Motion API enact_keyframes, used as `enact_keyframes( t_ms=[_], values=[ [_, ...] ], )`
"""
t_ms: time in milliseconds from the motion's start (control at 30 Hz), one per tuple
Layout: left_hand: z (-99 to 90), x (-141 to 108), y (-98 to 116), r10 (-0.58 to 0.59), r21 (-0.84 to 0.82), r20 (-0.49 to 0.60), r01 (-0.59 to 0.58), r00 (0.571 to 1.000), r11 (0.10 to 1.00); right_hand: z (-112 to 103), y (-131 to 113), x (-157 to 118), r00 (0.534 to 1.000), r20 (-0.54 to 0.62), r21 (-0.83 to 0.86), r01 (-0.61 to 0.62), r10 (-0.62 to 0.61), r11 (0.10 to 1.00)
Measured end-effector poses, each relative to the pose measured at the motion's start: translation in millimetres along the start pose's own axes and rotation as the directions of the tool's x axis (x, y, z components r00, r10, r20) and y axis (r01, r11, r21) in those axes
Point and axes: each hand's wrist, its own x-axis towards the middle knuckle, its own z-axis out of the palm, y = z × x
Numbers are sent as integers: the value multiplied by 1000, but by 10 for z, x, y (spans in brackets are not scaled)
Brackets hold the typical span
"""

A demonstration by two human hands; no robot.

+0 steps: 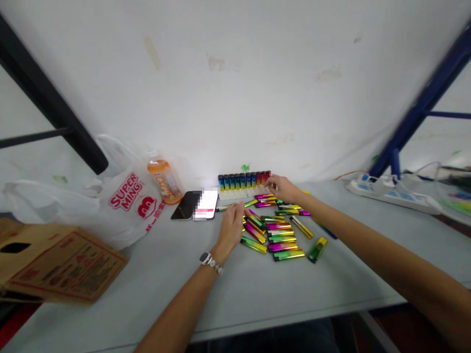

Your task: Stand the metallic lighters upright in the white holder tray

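Note:
A row of upright lighters (237,182), blue at the left and red at the right, stands in a white rack (235,194) near the wall. At the rack's right end, my right hand (282,186) has its fingertips pinched at the last red lighter (268,174). My left hand (231,226) is at the left edge of many loose shiny lighters (281,247), coloured green, pink and yellow. Its fingers are bent together and point away from me; what they hold, if anything, is hidden. A green-and-yellow lighter (317,250) lies apart at the right.
Left of the rack are a phone (186,205) with a bright pixelated area beside it, an orange drink bottle (165,181), a white plastic bag (127,201) and a cardboard box (66,264). A white power strip (393,194) lies at the right, near a blue metal post (423,108).

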Motion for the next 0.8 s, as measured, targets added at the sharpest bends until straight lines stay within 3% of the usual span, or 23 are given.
enact_keyframes(
  t_ms=[167, 333, 467, 600, 800],
  values=[
    [80, 42, 27, 2, -8, 29, -2, 1000, 1000, -284, 277, -416, 979, 198, -161, -21, 53, 987],
    [226, 155, 115, 41, 50, 98, -46, 994, 998, -412, 426, -512, 935, 349, -253, 29, 63, 967],
    [328, 222, 174, 85, 94, 130, -98, 988, 991, -436, 352, -419, 909, 413, -340, 91, 62, 936],
    [351, 202, 134, 85, 80, 93, -92, 992, 993, -402, 249, -335, 887, 454, -420, 128, 86, 898],
    [267, 144, 4, 103, 139, 112, -118, 988, 983, -316, 216, -381, 909, 416, -404, 183, 2, 896]
  ],
)
